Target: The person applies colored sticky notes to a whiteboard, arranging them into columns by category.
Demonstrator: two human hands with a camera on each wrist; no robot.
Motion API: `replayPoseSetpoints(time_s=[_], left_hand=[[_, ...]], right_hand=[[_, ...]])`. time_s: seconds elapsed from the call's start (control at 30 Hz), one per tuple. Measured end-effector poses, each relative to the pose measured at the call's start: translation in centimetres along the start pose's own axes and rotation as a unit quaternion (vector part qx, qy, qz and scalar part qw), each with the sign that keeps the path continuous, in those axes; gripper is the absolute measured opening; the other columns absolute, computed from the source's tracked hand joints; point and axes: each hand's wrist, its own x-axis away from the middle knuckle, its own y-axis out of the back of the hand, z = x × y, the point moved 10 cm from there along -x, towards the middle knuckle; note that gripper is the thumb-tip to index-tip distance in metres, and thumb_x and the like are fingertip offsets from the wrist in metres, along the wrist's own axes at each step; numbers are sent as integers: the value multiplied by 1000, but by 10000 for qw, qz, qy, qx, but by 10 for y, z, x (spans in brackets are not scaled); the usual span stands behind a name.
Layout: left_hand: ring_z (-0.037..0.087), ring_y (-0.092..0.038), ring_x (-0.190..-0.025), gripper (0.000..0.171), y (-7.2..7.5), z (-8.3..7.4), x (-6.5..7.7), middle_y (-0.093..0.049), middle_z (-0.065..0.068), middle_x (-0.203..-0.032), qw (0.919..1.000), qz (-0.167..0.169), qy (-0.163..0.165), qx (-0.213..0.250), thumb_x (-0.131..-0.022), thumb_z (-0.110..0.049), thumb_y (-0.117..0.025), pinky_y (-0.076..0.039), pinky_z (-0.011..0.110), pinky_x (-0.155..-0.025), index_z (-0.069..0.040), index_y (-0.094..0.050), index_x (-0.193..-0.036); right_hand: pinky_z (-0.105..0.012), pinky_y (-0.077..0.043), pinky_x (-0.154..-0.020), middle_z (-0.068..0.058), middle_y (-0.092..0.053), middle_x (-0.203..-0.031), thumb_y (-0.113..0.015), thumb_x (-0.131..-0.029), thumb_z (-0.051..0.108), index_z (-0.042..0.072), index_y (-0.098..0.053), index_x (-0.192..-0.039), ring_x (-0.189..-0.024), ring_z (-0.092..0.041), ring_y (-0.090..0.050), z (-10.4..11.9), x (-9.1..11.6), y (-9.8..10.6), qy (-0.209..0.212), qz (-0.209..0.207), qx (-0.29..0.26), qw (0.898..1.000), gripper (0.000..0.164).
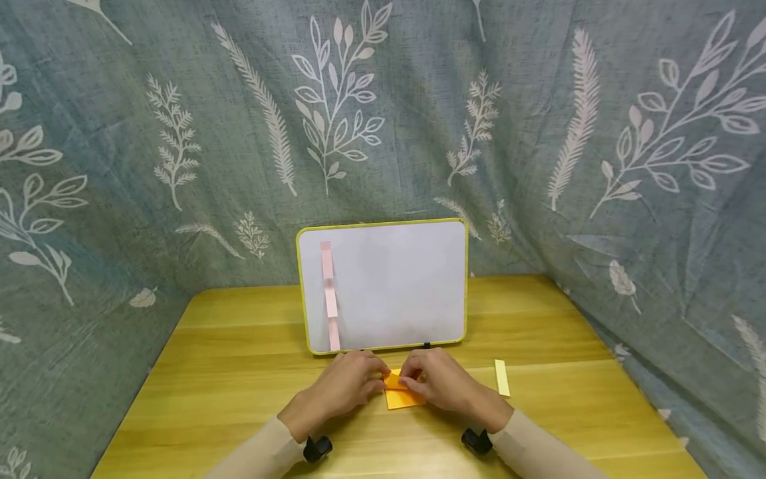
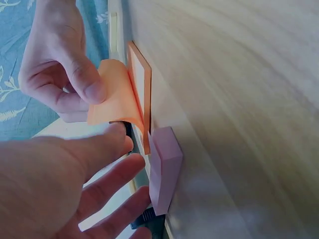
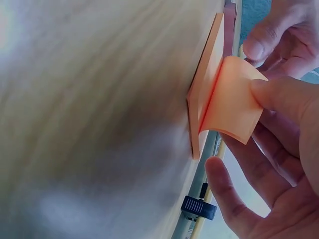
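Observation:
An orange sticky note pad [image 1: 402, 399] lies on the table in front of me. Its top sheet, an orange sticky note [image 3: 234, 99], is bent up away from the pad along one edge. My right hand [image 1: 443, 379] pinches that raised sheet, thumb on one face and fingers behind. On the other side, my left hand [image 1: 346, 382] is held near the sheet's edge, fingers loosely extended and apparently just off the paper. A pink sticky note pad [image 2: 167, 169] sits beside the orange one under my left fingers; the left hand hides it in the head view.
Behind the hands stands a yellow-framed whiteboard [image 1: 395, 286] on black feet, with a column of pink sticky notes [image 1: 331, 299] down its left side. A narrow pale yellow pad [image 1: 502, 378] lies right of my right hand. Patterned cloth [image 1: 383, 133] surrounds the wooden table [image 1: 227, 372].

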Motion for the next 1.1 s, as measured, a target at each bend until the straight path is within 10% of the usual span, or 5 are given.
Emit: replayPoseSetpoints(time_s=[1.1], left_hand=[[24, -78, -121, 19, -2, -3, 0, -87, -3, -125, 9996, -102, 40, -246, -107, -23, -84, -60, 52, -100, -19, -90, -125]], right_hand=[[-22, -59, -72, 7, -84, -90, -90, -106, 30, 20, -88, -96, -77, -2, -72, -20, 0, 5, -961, -19, -969, 9906, 14]])
